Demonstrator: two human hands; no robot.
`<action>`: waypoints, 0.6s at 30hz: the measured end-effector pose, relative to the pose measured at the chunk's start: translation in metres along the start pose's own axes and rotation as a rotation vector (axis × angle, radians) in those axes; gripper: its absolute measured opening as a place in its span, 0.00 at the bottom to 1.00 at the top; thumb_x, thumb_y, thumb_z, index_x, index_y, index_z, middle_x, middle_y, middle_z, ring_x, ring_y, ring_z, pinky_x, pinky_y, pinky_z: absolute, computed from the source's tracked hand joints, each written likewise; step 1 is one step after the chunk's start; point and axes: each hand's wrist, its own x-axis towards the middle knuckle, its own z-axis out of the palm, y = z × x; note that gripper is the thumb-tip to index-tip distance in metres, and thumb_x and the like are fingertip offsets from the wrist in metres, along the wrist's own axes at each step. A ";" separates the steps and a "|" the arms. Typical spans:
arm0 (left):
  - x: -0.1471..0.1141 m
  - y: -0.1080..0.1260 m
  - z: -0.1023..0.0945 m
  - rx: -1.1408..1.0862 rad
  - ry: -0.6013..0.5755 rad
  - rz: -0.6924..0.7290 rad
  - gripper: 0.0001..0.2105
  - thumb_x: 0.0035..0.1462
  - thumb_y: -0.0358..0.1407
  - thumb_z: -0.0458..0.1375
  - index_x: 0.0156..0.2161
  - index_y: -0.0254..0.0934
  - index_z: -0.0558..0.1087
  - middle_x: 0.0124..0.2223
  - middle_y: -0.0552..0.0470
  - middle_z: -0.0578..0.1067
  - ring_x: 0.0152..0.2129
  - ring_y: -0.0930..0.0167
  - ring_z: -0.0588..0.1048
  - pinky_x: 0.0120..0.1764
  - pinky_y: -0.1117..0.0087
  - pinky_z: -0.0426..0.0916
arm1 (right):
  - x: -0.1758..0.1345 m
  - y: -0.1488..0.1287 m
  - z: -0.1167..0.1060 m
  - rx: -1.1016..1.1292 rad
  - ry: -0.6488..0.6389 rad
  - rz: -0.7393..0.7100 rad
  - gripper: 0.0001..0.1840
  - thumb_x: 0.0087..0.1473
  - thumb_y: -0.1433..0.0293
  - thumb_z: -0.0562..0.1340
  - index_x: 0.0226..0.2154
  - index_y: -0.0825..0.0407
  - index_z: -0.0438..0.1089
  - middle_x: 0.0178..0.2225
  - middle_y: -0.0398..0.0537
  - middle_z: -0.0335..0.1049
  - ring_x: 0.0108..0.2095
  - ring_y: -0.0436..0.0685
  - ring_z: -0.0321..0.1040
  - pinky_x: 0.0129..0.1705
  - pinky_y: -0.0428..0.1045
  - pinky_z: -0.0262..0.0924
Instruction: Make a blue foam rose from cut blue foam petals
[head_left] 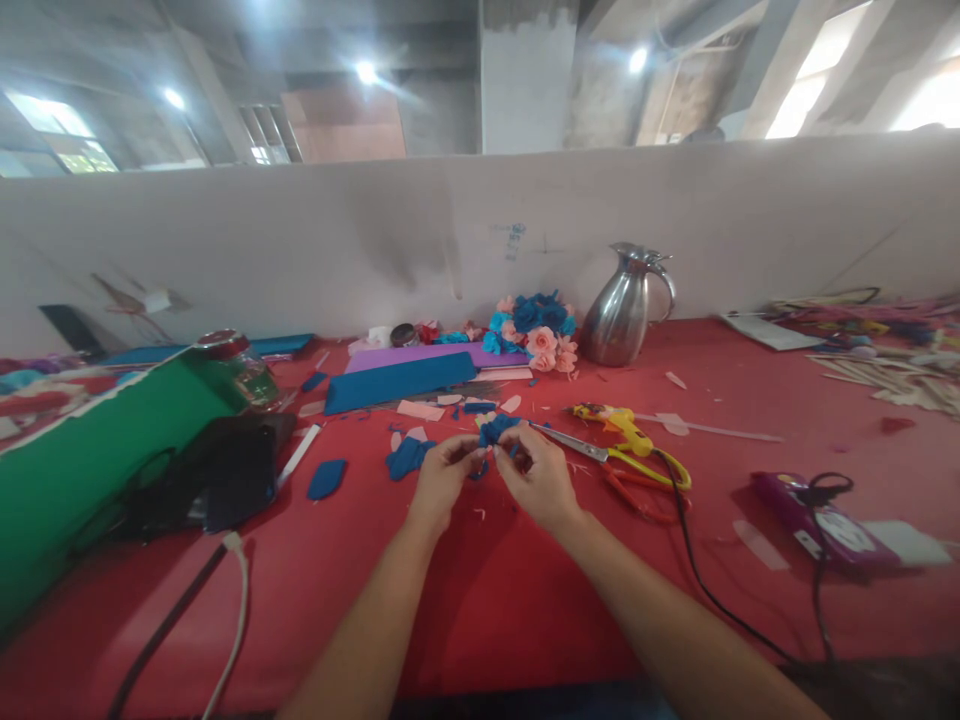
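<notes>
A dark blue crepe paper flower [498,428] is pinched between my two hands over the red table. My left hand [448,472] closes its thumb and fingers on the flower's left side, and my right hand [536,470] grips it from the right with bent fingers. Its underside is partly hidden by my fingertips. Crumpled blue paper petals [409,458] lie just left of my left hand. Beside my right hand rest scissors [634,465] with yellow and red handles. A yellow glue gun [626,428] lies behind them.
At the back stand a bouquet of paper flowers [544,330] and a steel jug [622,305]. Blue paper [405,380] lies before them. A green box [127,460], a jar [240,370] and a phone [241,478] are on the left. A purple power strip [825,520] with cords sits right.
</notes>
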 end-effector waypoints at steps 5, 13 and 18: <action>-0.001 0.001 0.000 -0.006 0.013 -0.009 0.13 0.41 0.41 0.66 0.31 0.34 0.78 0.27 0.52 0.74 0.24 0.74 0.66 0.29 0.73 0.61 | 0.002 -0.003 -0.001 0.091 -0.001 0.040 0.04 0.51 0.69 0.57 0.27 0.51 0.66 0.22 0.40 0.65 0.18 0.47 0.56 0.22 0.44 0.52; -0.001 0.002 0.000 -0.016 -0.001 -0.019 0.13 0.39 0.40 0.68 0.31 0.34 0.78 0.27 0.53 0.74 0.24 0.74 0.66 0.29 0.73 0.60 | 0.003 -0.004 0.000 0.179 -0.021 0.084 0.04 0.51 0.69 0.57 0.27 0.52 0.66 0.22 0.40 0.64 0.18 0.47 0.56 0.21 0.44 0.51; -0.001 0.001 0.000 -0.020 0.010 -0.023 0.14 0.39 0.41 0.68 0.32 0.34 0.78 0.27 0.52 0.74 0.24 0.74 0.66 0.29 0.73 0.60 | 0.002 -0.002 0.000 0.146 -0.020 0.056 0.04 0.51 0.69 0.57 0.28 0.51 0.66 0.21 0.40 0.64 0.18 0.47 0.56 0.21 0.44 0.52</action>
